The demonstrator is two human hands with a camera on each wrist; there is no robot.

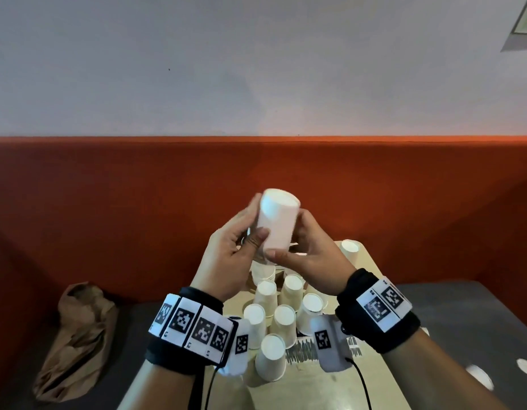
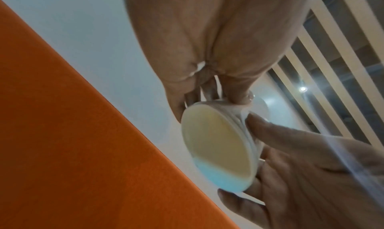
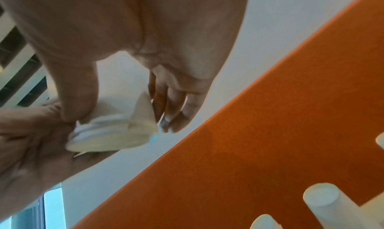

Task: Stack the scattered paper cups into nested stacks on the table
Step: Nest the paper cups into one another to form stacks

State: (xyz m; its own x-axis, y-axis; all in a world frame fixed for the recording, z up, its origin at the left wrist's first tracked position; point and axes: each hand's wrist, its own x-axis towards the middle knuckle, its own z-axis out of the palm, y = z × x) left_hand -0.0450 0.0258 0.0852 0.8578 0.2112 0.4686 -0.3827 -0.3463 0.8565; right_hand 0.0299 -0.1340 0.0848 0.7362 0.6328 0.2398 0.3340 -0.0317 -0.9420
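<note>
Both hands hold a nested stack of white paper cups [image 1: 277, 221] upside down in the air above the table. My left hand [image 1: 241, 241] grips its left side, thumb on the front. My right hand [image 1: 297, 247] grips the right side, thumb near the rims. The stack's open mouth [image 2: 218, 148] and several rolled rims show in the left wrist view; it appears again as the cup stack [image 3: 116, 134] in the right wrist view. Below the hands, several single cups [image 1: 286, 321] stand upside down on the pale table [image 1: 300, 389], with a short stack [image 1: 263, 272] behind them.
One upturned cup [image 1: 349, 250] stands at the table's far right. A crumpled brown paper bag [image 1: 79, 335] lies on the dark seat to the left. An orange backrest [image 1: 108, 217] runs behind the table. Two white discs [image 1: 525, 366] lie at lower right.
</note>
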